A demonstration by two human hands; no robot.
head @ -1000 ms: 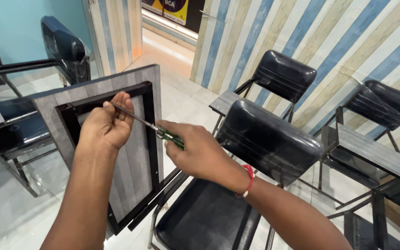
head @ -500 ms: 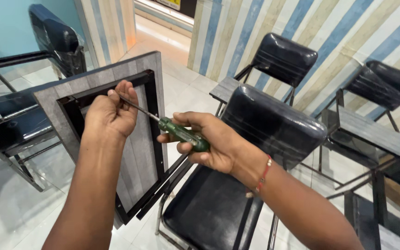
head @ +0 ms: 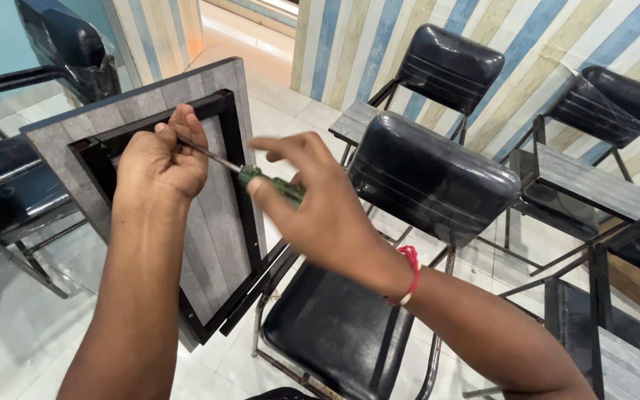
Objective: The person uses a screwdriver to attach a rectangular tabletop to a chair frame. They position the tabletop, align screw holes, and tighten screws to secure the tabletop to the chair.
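Observation:
A grey wood-grain writing board [head: 220,230] with a black metal frame stands tilted up beside a black padded chair [head: 431,174]. My left hand [head: 161,159] rests on the frame's upper bar, fingers curled round the tip of a screwdriver [head: 250,174]. My right hand [head: 316,211] grips the screwdriver's green handle; a red thread band sits on that wrist. The thin metal shaft runs left from the handle to my left fingers. The screw itself is hidden under my left hand.
More black chairs with grey boards stand at the right [head: 594,159] and back [head: 446,63]. Another black chair [head: 16,185] is at the left. The floor is white tile [head: 9,341]; a striped wall [head: 542,44] runs behind.
My right hand has turned on the handle, its fingers now spread over the top. The view has shifted slightly; the left hand stays on the frame.

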